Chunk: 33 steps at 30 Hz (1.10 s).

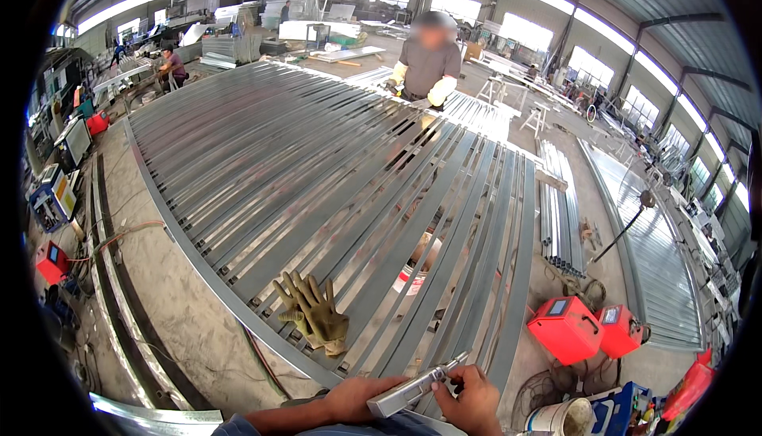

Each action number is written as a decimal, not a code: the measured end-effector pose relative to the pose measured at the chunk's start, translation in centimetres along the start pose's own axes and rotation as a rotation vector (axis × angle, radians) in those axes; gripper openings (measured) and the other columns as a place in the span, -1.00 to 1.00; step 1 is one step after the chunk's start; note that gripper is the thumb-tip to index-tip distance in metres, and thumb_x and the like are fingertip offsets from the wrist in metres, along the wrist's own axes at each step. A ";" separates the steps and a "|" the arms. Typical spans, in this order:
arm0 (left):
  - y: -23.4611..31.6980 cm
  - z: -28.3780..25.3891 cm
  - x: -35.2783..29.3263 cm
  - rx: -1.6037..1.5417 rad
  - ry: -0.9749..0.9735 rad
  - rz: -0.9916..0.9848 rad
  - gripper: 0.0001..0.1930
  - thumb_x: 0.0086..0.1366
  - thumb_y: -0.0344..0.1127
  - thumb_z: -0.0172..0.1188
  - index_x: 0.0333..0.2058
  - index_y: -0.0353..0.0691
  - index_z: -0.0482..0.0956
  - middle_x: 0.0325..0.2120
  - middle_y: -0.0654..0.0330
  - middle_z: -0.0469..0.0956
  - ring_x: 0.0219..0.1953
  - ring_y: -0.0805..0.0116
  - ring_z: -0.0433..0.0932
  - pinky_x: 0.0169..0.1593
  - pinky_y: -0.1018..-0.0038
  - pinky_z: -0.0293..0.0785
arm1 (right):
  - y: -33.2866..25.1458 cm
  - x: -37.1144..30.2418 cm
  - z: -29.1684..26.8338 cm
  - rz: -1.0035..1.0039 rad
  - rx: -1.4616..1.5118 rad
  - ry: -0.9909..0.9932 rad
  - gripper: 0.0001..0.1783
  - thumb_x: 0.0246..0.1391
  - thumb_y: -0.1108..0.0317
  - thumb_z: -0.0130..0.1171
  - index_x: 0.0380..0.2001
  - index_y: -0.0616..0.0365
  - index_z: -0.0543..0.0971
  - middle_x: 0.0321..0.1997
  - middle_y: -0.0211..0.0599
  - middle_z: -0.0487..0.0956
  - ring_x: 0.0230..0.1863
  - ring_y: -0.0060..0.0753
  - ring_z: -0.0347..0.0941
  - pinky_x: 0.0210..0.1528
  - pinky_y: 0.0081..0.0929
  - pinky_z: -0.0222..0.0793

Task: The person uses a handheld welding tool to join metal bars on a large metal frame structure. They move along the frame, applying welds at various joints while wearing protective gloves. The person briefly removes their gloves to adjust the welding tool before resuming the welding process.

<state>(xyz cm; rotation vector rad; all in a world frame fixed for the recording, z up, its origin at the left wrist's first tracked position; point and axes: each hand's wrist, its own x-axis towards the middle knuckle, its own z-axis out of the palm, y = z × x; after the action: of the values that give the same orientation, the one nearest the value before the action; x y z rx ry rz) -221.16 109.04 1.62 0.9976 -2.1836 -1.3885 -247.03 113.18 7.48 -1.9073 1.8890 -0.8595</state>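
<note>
Close to my body, at the lower middle, my left hand (353,399) grips one end of a silver box-shaped metal piece (405,391) with a slot and small fittings on its side. My right hand (470,401) is closed around its far end, fingers and thumb at a narrow fitting there. The exact kind of the piece cannot be told. Just beyond my hands spreads a large grey metal frame of parallel slats (317,226). A pair of yellow-brown work gloves (317,314) lies on its near left edge, fingers pointing away.
A co-worker (429,63) in yellow gloves stands at the frame's far side. Two red machines (565,331) sit on the floor at right, near a white bucket (562,418). Under the slats stands another bucket (417,265). Long metal rails (119,301) lie at left.
</note>
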 end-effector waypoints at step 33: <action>0.6 0.1 -0.6 0.019 0.054 -0.040 -0.22 0.37 -0.10 0.39 0.54 0.21 0.37 0.03 -0.05 0.76 -0.01 -0.17 0.77 0.01 0.09 0.71 | -0.4 0.5 0.6 -0.066 0.170 0.042 -0.33 0.06 0.52 0.54 0.26 0.17 0.56 -0.25 -0.26 0.68 -0.26 -0.20 0.73 -0.24 -0.24 0.66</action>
<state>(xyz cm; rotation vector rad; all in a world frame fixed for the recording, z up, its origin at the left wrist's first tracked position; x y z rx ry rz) -220.99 109.68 2.13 1.0792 -2.1526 -1.3444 -246.37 112.60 7.42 -1.8712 1.7232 -1.0523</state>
